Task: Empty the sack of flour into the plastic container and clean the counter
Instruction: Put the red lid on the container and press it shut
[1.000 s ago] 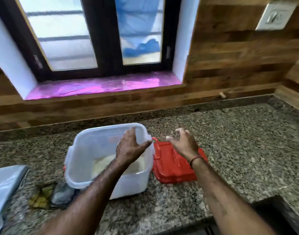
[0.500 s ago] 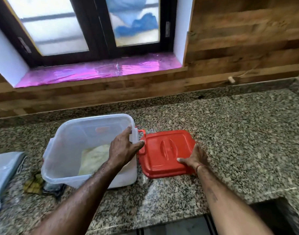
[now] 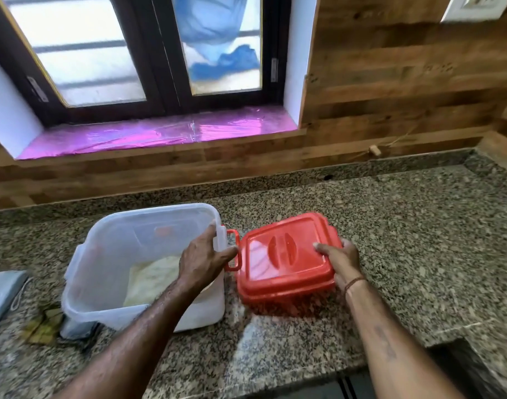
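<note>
A clear plastic container point(image 3: 108, 254) stands on the granite counter point(image 3: 390, 240) with a mound of white flour point(image 3: 151, 279) in its bottom. My left hand point(image 3: 202, 259) grips the container's right rim. Just right of it, the red lid point(image 3: 281, 254) is tilted up off the counter, its red clasp toward the container. My right hand point(image 3: 340, 262) holds the lid by its right edge, thumb on top.
A grey-blue sack point(image 3: 2, 292) with a string lies at the far left edge. Folded yellowish and dark cloths point(image 3: 49, 326) sit by the container's front-left corner. The counter's front edge drops off at lower right. Behind is a wooden wall with a window.
My right hand reached the lid's right edge, took hold and raised it off the counter. My left hand settled onto the container's right rim and stays there.
</note>
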Demonstrator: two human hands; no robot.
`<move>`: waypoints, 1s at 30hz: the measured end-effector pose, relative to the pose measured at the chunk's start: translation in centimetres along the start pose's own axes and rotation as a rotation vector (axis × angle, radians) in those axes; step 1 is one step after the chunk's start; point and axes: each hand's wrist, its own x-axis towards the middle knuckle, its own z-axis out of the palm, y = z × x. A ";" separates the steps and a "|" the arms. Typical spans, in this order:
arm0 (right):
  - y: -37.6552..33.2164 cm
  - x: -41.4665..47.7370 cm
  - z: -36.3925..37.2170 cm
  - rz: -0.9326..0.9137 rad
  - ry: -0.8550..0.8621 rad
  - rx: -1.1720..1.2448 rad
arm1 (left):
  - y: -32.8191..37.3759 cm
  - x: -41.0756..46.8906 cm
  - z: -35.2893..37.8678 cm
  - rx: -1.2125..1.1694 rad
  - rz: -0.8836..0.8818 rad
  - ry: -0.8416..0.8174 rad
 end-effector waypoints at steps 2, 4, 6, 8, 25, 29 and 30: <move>-3.1 -0.8 -1.5 -0.101 0.062 0.103 | -0.2 -0.2 -0.5 -0.133 -0.002 -0.077; -6.2 -1.7 -2.7 -0.153 0.076 0.274 | -0.6 -0.3 -0.9 -0.290 0.003 -0.135; -9.1 -2.9 -3.3 -0.160 0.034 0.389 | -0.4 -0.1 -1.7 -0.385 -0.023 -0.102; -11.3 -4.5 -2.5 -0.173 -0.090 0.457 | 0.3 0.6 -3.2 -0.510 -0.042 0.008; -4.6 -18.4 19.8 -0.418 -0.119 -0.562 | -16.6 -3.4 -14.5 -0.588 -0.384 0.278; -3.9 -18.6 20.3 -0.460 -0.067 -0.608 | -16.9 -3.6 -14.4 -0.685 -0.380 0.174; -3.8 -18.7 20.3 -0.443 -0.081 -0.581 | -16.9 -3.5 -14.5 -0.680 -0.374 0.169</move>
